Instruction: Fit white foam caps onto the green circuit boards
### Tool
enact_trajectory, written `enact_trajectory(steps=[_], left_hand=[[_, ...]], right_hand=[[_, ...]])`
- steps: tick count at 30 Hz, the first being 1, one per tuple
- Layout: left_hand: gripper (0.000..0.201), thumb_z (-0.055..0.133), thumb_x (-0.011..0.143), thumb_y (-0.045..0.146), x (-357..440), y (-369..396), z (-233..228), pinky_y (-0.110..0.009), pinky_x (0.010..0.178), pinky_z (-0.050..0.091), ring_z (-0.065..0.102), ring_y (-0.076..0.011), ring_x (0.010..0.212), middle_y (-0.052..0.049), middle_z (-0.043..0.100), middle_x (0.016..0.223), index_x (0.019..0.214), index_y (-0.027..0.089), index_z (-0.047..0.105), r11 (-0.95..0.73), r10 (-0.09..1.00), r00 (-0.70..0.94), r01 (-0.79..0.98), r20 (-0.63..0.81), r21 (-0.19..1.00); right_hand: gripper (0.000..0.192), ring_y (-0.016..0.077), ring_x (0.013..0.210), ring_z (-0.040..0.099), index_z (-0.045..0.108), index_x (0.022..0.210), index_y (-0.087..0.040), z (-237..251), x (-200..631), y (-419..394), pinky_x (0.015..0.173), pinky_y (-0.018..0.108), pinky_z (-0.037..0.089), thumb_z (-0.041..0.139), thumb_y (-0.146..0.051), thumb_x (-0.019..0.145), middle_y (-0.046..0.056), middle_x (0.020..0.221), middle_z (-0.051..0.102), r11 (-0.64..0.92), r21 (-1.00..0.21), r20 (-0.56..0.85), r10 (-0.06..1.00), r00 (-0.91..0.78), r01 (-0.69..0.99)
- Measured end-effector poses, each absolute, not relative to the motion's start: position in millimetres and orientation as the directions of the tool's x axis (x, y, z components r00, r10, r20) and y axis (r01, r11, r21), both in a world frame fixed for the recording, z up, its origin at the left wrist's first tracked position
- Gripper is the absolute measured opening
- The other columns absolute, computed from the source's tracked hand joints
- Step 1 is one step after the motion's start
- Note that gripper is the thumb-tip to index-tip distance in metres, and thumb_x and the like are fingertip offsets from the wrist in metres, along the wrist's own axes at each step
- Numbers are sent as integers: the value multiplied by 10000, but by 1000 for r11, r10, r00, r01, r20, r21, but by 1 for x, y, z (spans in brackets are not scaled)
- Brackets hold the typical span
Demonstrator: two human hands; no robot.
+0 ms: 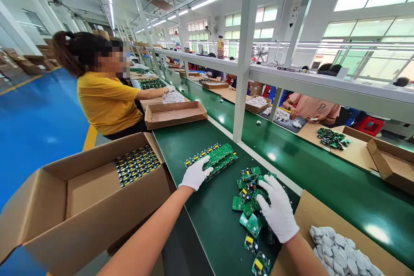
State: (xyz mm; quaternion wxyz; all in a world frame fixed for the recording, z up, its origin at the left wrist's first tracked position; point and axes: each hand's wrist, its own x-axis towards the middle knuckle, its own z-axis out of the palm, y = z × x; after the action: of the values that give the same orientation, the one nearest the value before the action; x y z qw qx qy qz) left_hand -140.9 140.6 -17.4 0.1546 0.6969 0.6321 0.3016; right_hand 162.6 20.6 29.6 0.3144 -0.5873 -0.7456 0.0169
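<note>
My left hand [196,174], in a white glove, rests on the near end of a neat row of green circuit boards [217,156] lying on the green belt [207,215]. Its fingers curl over the row's edge. My right hand [277,210], also gloved, lies flat with fingers spread on a loose heap of small green circuit boards [248,207] further right. More boards from that heap trail toward me along the belt.
An open cardboard box [80,207] at my left holds a block of stacked boards [136,164]. A cardboard sheet with white plastic parts [339,252] lies at my right. A person in a yellow shirt [106,101] works upstream. Other people sit across the belt behind a white frame post [244,60].
</note>
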Motion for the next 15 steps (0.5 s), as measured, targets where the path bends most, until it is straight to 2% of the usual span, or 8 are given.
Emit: enact_trajectory(steps=[3, 8, 12, 15], left_hand=[[461, 466, 802, 351, -146, 141, -19, -286, 926, 428, 591, -200, 1044, -76, 649, 1116, 1217, 157, 516, -124, 972, -48, 730, 231, 673], [318, 498, 778, 351, -155, 137, -17, -334, 925, 430, 613, -243, 995, -49, 675, 1061, 1024, 215, 646, -82, 949, -184, 645, 258, 760], [425, 454, 804, 387, -153, 125, -7, -326, 908, 451, 618, -216, 986, -117, 641, 1118, 1123, 134, 576, -89, 918, -287, 525, 275, 846], [502, 501, 782, 437, -133, 96, 12, -311, 901, 453, 610, -204, 1000, -120, 648, 1094, 1172, 122, 528, -133, 942, -252, 320, 220, 938]], right_hand=[[339, 256, 1218, 426, 588, 1139, -224, 31, 160, 18, 1027, 456, 353, 526, -278, 810, 80, 1278, 517, 331, -430, 468, 877, -106, 840], [308, 244, 1203, 439, 587, 1123, -224, 35, 163, 17, 1032, 460, 350, 506, -262, 829, 81, 1267, 521, 354, -490, 496, 865, -80, 796], [297, 237, 1199, 446, 584, 1115, -222, 41, 166, 16, 1037, 449, 346, 492, -278, 839, 81, 1267, 521, 366, -543, 496, 866, -62, 756], [342, 235, 1201, 443, 545, 1175, -218, 46, 166, 20, 1041, 439, 329, 476, -321, 856, 85, 1280, 512, 368, -581, 505, 862, -32, 726]])
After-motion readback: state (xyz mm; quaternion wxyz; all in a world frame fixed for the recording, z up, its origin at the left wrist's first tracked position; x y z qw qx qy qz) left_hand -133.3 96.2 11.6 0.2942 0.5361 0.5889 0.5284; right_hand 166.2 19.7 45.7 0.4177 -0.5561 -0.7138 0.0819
